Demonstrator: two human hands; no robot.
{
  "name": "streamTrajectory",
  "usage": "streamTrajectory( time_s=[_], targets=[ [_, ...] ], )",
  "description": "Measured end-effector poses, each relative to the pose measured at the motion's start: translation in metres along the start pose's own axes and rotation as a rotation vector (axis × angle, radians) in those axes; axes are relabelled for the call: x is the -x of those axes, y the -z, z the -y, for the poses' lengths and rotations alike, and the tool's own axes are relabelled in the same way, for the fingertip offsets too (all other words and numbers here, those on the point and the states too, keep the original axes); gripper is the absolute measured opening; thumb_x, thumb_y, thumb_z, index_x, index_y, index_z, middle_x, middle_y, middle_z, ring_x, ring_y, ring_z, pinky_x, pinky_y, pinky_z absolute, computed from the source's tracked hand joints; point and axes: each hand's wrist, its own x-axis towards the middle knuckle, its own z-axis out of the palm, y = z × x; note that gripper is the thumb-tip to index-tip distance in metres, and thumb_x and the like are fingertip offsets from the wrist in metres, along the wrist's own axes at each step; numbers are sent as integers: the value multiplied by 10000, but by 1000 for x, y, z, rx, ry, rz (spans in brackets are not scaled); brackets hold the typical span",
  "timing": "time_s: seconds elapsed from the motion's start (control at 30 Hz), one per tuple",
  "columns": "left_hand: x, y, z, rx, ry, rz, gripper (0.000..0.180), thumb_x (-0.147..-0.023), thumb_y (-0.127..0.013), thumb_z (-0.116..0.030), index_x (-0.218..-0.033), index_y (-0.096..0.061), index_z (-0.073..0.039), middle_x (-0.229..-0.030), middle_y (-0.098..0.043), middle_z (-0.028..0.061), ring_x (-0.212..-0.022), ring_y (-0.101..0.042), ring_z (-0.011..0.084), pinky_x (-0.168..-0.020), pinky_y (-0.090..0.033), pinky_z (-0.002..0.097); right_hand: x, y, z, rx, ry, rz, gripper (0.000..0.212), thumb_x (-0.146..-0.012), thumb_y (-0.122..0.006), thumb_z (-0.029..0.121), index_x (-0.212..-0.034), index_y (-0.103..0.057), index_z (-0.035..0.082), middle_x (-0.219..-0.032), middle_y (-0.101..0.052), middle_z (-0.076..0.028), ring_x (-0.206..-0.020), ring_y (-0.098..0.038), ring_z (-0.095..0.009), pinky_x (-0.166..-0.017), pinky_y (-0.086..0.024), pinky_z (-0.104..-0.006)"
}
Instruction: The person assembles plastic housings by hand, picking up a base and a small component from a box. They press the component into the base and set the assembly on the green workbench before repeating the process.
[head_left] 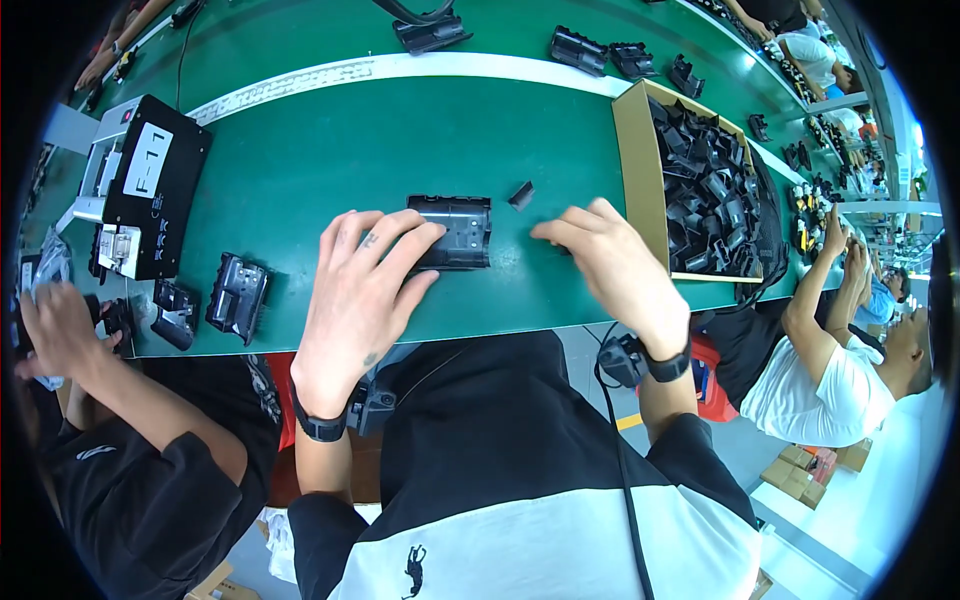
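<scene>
A black plastic housing (462,233) lies on the green work table in front of me, its hollow side up. My left hand (365,265) grips it by the left end, fingers over the top and thumb along the near edge. Just right of it, my right hand (610,255) is closed, with the index finger pointing left and the other fingers curled under. Something small and dark shows beneath those fingers, too hidden to make out. Between the housing and the right hand, a little farther off, a small black plastic piece (522,195) lies loose on the table.
At the right stands a cardboard box (640,180) full of small black pieces, with black cables beside it. A black machine (160,190) and another housing (238,297) are at the left. More housings (578,50) lie beyond the white strip. Co-workers sit on both sides.
</scene>
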Motion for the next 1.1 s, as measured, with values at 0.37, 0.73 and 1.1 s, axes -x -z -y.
streamTrajectory(
  time_s=[0.37, 0.73, 1.1],
  targets=[
    [4, -23, -1, 104, 16, -38, 469, -885, -849, -194, -1328, -722, -106, -1307, -723, 69, -1149, -639, 307, -1048, -484, 453, -1, -24, 6, -140, -334, -117, 136, -963, -746, 11, -1090, -698, 18, -1071, -651, -125, -904, -701, -331, -782, -573, -395],
    [6, -25, -1, 101, -19, -28, 447, -920, -821, -224, -1341, -712, -116, -1302, -717, 45, -1082, -652, 270, -1023, -474, 426, -43, -34, 43, -190, 122, -286, 121, -923, -776, 32, -1006, -689, 42, -993, -613, -95, -920, -618, -307, -805, -530, -416],
    [6, -24, -1, 123, -15, -46, 423, -890, -840, -199, -1293, -750, -107, -1271, -740, 55, -1056, -692, 279, -1004, -492, 421, -45, -43, 45, -166, 112, -259, 128, -921, -775, 34, -1005, -678, 43, -962, -588, -95, -919, -604, -310, -813, -529, -422]
  ],
)
